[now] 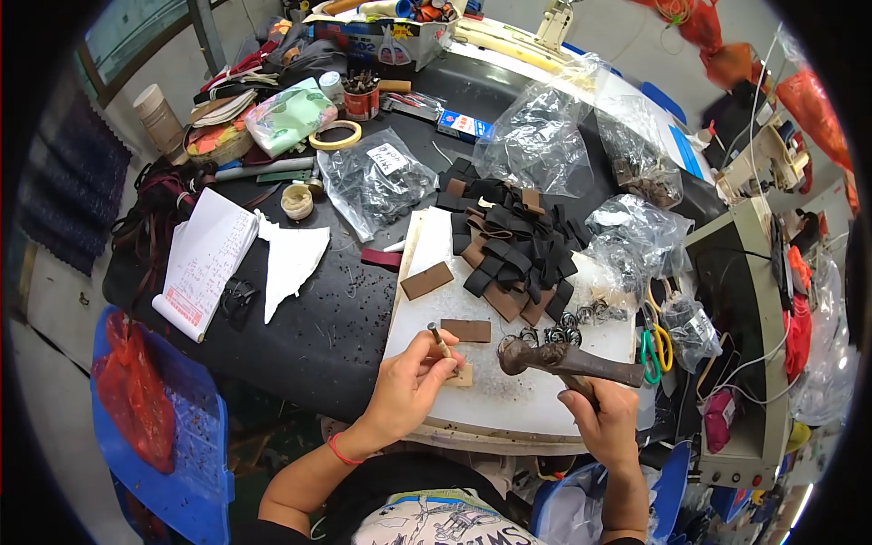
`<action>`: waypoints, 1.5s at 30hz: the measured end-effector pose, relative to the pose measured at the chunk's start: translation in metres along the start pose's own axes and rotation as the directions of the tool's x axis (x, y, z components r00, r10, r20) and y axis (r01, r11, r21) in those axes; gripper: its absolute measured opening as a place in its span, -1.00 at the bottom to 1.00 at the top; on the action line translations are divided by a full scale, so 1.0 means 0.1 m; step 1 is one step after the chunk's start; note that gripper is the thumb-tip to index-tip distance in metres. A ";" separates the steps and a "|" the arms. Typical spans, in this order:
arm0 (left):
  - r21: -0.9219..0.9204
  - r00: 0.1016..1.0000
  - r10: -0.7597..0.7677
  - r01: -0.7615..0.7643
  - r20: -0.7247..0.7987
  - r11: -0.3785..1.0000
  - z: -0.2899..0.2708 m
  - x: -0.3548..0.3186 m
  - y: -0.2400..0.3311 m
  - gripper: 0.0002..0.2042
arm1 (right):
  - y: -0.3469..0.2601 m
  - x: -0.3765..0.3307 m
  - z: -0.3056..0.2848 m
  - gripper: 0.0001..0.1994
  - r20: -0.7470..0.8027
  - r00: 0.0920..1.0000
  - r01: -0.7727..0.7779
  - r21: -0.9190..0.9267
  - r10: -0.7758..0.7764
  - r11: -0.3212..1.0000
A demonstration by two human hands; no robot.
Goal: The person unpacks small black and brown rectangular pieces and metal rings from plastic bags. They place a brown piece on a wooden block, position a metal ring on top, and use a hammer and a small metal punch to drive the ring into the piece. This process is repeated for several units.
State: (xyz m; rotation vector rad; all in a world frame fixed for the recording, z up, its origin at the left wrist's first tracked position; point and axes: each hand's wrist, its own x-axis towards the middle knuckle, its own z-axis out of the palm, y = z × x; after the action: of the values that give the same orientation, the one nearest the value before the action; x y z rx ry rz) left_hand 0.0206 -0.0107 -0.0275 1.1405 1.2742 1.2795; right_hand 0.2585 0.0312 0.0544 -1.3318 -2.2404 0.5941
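My left hand [405, 389] is closed round a hand punch [439, 339], a slim rod with a metal top end. It holds the punch upright over a small tan piece [461, 376] on the white board [518, 409]; the lower tip is hidden by my fingers. In my right hand [607, 425] is a hammer, gripped by its handle, its dark, worn head [581, 361] raised to the right of the punch. A brown strip [467, 331] lies just beyond the punch, and another brown strip [427, 282] farther left. Black rings [563, 331] sit behind the hammer head.
A heap of folded black and brown straps [522, 250] covers the board's far part. Green- and yellow-handled scissors [656, 350] lie at its right edge. Clear plastic bags [377, 177] stand beyond. Left are a notepad [207, 254], a tape roll [335, 135] and a blue chair [204, 427].
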 end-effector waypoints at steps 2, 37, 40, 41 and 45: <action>0.037 1.000 0.015 -0.015 0.001 0.999 -0.01 -0.02 0.00 -0.83 | 0.02 0.01 0.01 -0.88 0.012 1.000 0.005 0.009 -0.005 1.000; 0.731 0.934 0.352 -0.194 -0.067 0.655 -0.47 0.02 0.12 -0.83 | 0.27 -0.02 0.67 -0.68 -0.183 0.935 0.281 -0.148 -0.305 0.948; 0.557 0.982 0.138 -0.189 0.132 0.809 -0.28 -0.05 0.20 -0.83 | 0.16 0.18 0.84 -0.61 -0.080 0.936 0.318 -0.226 -0.343 0.921; 0.582 0.980 0.122 -0.191 0.156 0.791 -0.27 -0.04 0.22 -0.84 | 0.18 0.22 0.89 -0.59 -0.057 0.945 0.302 -0.235 -0.323 0.924; 0.683 0.968 0.097 -0.233 0.233 0.692 -0.28 -0.02 0.26 -0.82 | 0.23 0.26 0.91 -0.53 -0.255 0.909 0.294 -0.163 -0.328 0.942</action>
State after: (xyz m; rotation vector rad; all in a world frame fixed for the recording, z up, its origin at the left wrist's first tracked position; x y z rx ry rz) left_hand -0.0071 -0.0153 -0.0023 1.9118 1.6067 0.7646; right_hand 0.2103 0.0528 -0.0274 -1.0039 -2.2129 0.1462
